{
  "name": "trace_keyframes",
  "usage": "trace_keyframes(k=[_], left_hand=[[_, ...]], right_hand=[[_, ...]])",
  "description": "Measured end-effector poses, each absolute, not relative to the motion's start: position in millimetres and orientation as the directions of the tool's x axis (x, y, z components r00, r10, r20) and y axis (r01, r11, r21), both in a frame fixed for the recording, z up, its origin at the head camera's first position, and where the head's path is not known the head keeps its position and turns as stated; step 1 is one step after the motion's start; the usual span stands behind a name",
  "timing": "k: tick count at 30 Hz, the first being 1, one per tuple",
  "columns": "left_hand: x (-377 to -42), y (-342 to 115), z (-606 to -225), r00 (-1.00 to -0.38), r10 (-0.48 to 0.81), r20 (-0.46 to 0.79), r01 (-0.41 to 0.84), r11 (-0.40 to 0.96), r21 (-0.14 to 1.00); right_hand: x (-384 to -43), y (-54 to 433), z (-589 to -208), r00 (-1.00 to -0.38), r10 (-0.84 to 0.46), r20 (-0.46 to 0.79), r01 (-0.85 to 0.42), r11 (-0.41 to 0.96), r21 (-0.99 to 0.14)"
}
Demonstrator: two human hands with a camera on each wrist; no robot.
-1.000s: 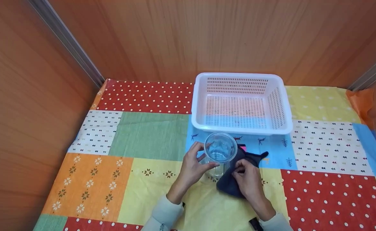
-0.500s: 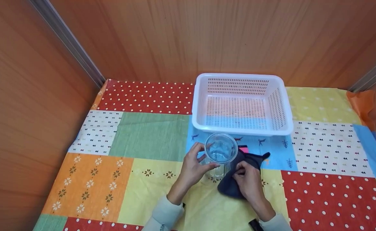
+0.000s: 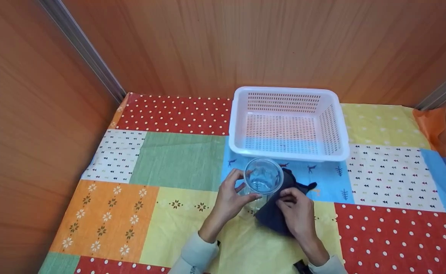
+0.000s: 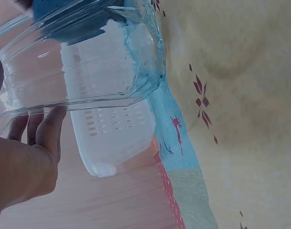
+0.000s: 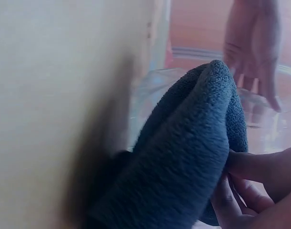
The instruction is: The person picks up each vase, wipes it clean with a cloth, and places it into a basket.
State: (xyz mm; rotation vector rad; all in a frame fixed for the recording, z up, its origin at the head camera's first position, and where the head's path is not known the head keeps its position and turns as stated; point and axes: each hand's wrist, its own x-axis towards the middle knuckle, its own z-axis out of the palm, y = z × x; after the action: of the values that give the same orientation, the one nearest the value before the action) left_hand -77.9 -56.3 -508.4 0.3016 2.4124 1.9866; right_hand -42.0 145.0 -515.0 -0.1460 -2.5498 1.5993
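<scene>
A clear, see-through jar [image 3: 264,177] stands close over the tablecloth, its round mouth facing up toward the head camera. My left hand [image 3: 231,197] grips it near the rim, with fingers and thumb on its left side. On the right, my right hand [image 3: 298,213] pinches a dark blue-grey cloth [image 3: 275,216] that lies along the jar's side. In the left wrist view, the cloth [image 4: 74,24] shows beyond the jar's wall [image 4: 147,62]. The right wrist view shows the fuzzy cloth [image 5: 183,148] folded over, thumb and fingers [image 5: 250,167] at its edge.
Just behind the jar sits a white plastic basket [image 3: 289,155] with slotted walls and nothing inside. A patchwork tablecloth [image 3: 184,160] covers the table. Wood-grain panels [image 3: 207,45] rise at the back and sides.
The right hand shifts slightly against the jar's side and the cloth changes its folds; the pink tag at its far end has gone out of sight. My left hand and the jar stay nearly still.
</scene>
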Motion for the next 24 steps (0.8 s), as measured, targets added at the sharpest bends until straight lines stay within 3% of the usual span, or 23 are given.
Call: trace_keyframes(k=[9, 24], left_hand=[[-78, -57, -508, -0.981, 0.149, 0.123, 0.151, 0.193, 0.969], [-77, -57, -506, -0.982, 0.151, 0.117, 0.148, 0.211, 0.966]], right_hand=[[-40, 135, -490, -0.964, 0.198, 0.179, -0.122, 0.271, -0.955], [-39, 137, -493, -0.970, 0.158, 0.184, -0.116, 0.368, -0.923]])
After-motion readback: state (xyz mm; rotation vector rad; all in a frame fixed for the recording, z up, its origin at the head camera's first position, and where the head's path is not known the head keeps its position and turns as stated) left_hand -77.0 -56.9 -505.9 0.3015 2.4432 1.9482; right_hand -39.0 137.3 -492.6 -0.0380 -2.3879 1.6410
